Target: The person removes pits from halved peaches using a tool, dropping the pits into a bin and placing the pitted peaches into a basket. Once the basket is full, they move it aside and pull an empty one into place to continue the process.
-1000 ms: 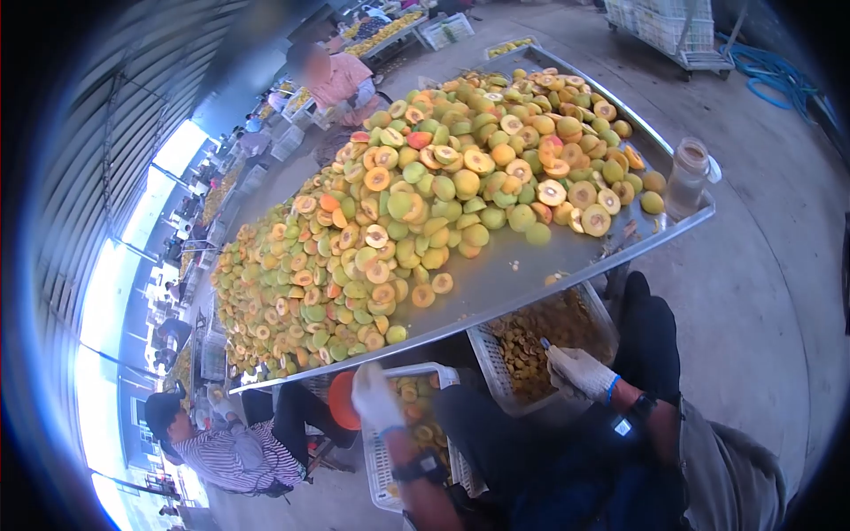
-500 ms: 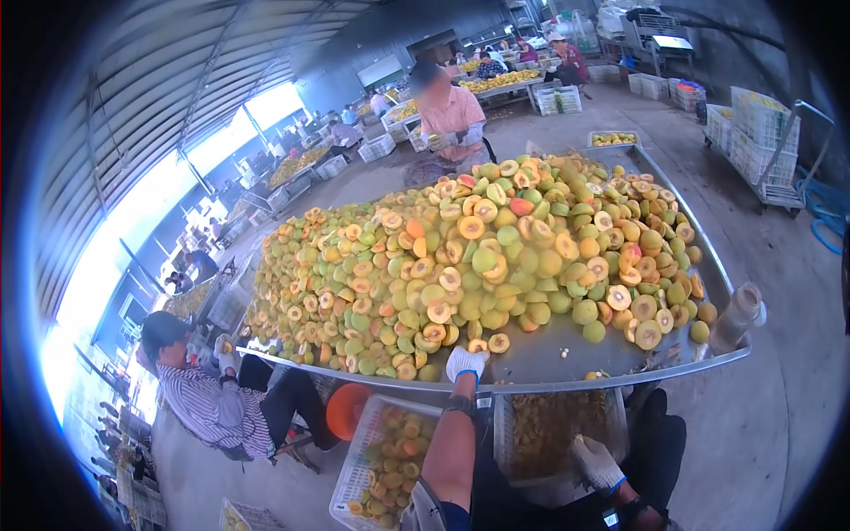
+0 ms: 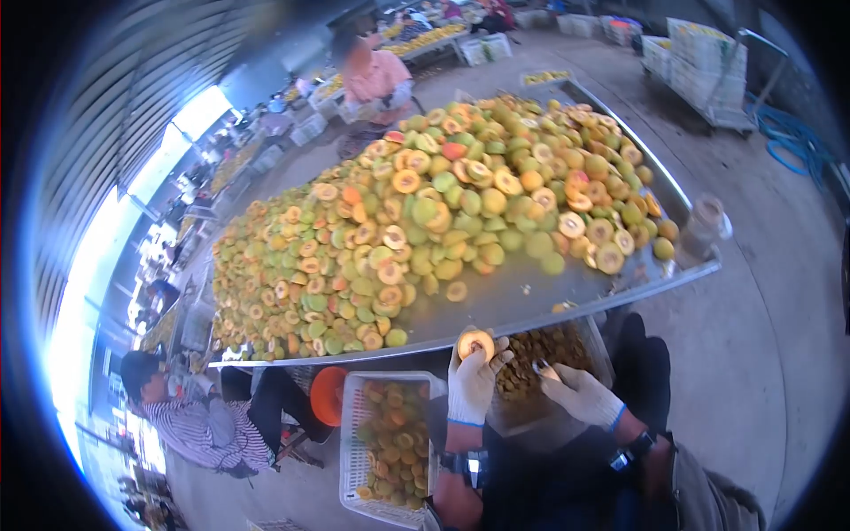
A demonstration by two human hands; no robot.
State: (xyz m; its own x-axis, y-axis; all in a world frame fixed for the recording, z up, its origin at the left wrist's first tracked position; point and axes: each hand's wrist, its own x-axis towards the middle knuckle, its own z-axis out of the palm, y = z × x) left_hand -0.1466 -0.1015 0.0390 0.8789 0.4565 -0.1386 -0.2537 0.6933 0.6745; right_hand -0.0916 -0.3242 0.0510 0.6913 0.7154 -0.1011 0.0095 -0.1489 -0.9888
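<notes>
My left hand [image 3: 472, 385], in a white glove, holds a halved fruit [image 3: 475, 345] with its cut face and pit showing, just below the table's front edge. To its right, my gloved right hand [image 3: 582, 395] grips a small metal tool [image 3: 546, 370] whose tip points up and left. Beneath both hands sits a crate of small brown pieces [image 3: 540, 354], probably pits. A large heap of halved green, yellow and orange fruit [image 3: 425, 212] covers much of the metal table [image 3: 513, 305].
A white crate of fruit halves [image 3: 350, 442] and an orange bucket [image 3: 328, 396] stand left of my legs. A co-worker in stripes [image 3: 208, 434] sits at the left, another in pink [image 3: 376, 78] across the table. A clear container [image 3: 704, 226] is at the right corner.
My left hand has drawn back from the tabletop and now holds up a fruit half. My right hand has risen towards it. The view has shifted, so the table appears further left and higher.
</notes>
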